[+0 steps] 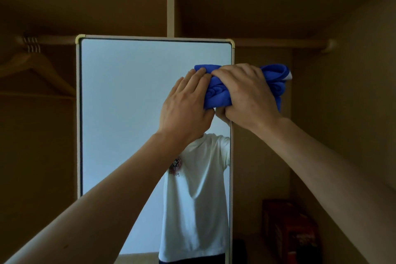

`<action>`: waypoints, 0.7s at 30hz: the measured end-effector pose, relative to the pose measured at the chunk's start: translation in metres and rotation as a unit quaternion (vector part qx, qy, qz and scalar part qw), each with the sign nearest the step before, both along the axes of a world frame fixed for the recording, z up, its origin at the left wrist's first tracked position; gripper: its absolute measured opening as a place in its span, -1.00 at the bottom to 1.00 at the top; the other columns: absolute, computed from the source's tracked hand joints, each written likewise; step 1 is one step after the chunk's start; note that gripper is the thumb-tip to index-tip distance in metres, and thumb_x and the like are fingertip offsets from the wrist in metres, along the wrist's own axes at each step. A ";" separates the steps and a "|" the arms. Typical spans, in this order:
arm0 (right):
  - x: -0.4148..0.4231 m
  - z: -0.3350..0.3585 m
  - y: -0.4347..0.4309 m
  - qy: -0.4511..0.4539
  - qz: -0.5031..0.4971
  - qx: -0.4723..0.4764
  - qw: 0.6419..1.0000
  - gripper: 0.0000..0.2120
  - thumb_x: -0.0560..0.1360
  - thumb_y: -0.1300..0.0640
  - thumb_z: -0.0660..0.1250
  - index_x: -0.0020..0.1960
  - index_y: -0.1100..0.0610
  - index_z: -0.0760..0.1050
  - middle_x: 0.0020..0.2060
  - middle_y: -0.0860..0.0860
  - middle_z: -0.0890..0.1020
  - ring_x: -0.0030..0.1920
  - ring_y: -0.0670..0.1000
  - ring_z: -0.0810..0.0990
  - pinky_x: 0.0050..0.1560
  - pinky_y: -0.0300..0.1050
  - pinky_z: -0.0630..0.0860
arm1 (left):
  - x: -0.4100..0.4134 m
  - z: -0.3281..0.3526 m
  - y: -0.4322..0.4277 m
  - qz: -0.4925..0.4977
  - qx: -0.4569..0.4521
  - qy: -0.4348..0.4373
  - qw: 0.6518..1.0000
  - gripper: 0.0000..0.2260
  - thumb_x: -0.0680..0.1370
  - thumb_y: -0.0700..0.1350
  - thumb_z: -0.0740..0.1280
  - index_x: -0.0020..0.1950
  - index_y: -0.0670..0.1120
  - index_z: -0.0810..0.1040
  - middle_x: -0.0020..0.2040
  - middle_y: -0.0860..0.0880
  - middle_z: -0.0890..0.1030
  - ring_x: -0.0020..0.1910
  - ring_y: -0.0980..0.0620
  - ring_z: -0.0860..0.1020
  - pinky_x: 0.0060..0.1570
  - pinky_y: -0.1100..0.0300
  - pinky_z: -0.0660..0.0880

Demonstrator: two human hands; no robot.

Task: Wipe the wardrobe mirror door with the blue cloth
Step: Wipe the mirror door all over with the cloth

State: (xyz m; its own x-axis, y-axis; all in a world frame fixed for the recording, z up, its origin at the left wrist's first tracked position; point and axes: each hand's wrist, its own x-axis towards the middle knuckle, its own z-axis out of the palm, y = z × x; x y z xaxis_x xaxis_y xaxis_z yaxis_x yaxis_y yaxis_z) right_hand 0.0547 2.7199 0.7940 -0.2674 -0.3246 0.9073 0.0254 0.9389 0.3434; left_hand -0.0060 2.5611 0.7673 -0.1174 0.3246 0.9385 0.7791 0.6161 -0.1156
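Fingers: those of the left hand [186, 107] lie close together and fairly straight [198, 78], pressed flat on the left end of the cloth [216, 92]. Those of the right hand [246, 96] are curled over the top of the bundle [222, 73] and grip it; the thumb is hidden.

Cloth: blue, bunched into a thick roll and held against the mirror [128, 92] in its upper part, at the right edge. A loose end overhangs that edge to the right.

Handling, as judged: the cloth is soft, light and easily squashed. It will likely unroll or trail unless gripped around the middle of the bundle, as the right hand does. The glass is smooth, so the cloth should slide freely. It is also breakable and looks to be a thin panel, so pressure is best kept moderate and even.

Surroundings: a pale frame [78, 113] borders the glass, which reflects a white shirt [192, 188]. In the wardrobe behind, a wooden hanger [32, 66] hangs at the left, a rail [278, 43] runs at the right, and a red box [291, 231] stands low on the right.

Obstructions: none on the glass. The overhanging end may catch on the right frame edge.
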 end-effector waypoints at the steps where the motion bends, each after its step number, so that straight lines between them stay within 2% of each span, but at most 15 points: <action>1: 0.000 -0.004 0.001 0.001 0.000 0.001 1.000 -0.44 0.36 0.15 0.44 0.35 0.09 0.46 0.25 0.01 0.58 0.28 0.11 0.49 0.36 0.08 0.32 | -0.001 -0.005 0.001 -0.003 0.004 0.001 1.000 -0.42 0.53 -0.06 0.37 0.53 -0.14 0.37 0.55 -0.12 0.40 0.54 -0.15 0.34 0.55 -0.06 0.26; 5: -0.001 -0.020 0.004 0.009 0.002 0.006 1.000 -0.47 0.39 0.08 0.46 0.34 0.08 0.47 0.24 -0.02 0.58 0.27 0.08 0.49 0.35 0.04 0.31 | -0.004 -0.022 0.003 -0.007 0.014 0.008 1.000 -0.46 0.57 -0.04 0.37 0.53 -0.15 0.38 0.55 -0.12 0.40 0.55 -0.16 0.34 0.55 -0.08 0.26; 10: -0.003 -0.046 0.002 0.017 0.009 -0.003 1.000 -0.46 0.39 0.08 0.52 0.34 0.08 0.48 0.25 -0.02 0.58 0.27 0.08 0.47 0.33 0.01 0.29 | -0.005 -0.047 0.001 -0.008 0.013 0.010 1.000 -0.46 0.59 -0.03 0.36 0.54 -0.15 0.38 0.56 -0.13 0.38 0.57 -0.16 0.31 0.56 -0.05 0.24; 15: 0.002 -0.079 0.000 0.006 0.021 -0.012 1.000 -0.53 0.45 0.10 0.45 0.35 0.11 0.49 0.26 0.02 0.57 0.28 0.12 0.47 0.33 0.01 0.25 | -0.001 -0.082 -0.001 -0.007 0.009 -0.010 1.000 -0.45 0.61 -0.04 0.34 0.57 -0.16 0.35 0.59 -0.13 0.34 0.59 -0.15 0.27 0.57 0.04 0.13; 21: 0.008 -0.126 -0.003 -0.026 0.025 -0.019 0.999 -0.53 0.47 0.16 0.39 0.37 0.13 0.49 0.29 0.05 0.56 0.33 0.13 0.44 0.39 0.02 0.21 | 0.003 -0.133 -0.003 -0.012 0.010 -0.040 0.999 -0.44 0.61 -0.02 0.23 0.60 -0.15 0.31 0.62 -0.10 0.29 0.61 -0.10 0.23 0.60 -0.04 0.16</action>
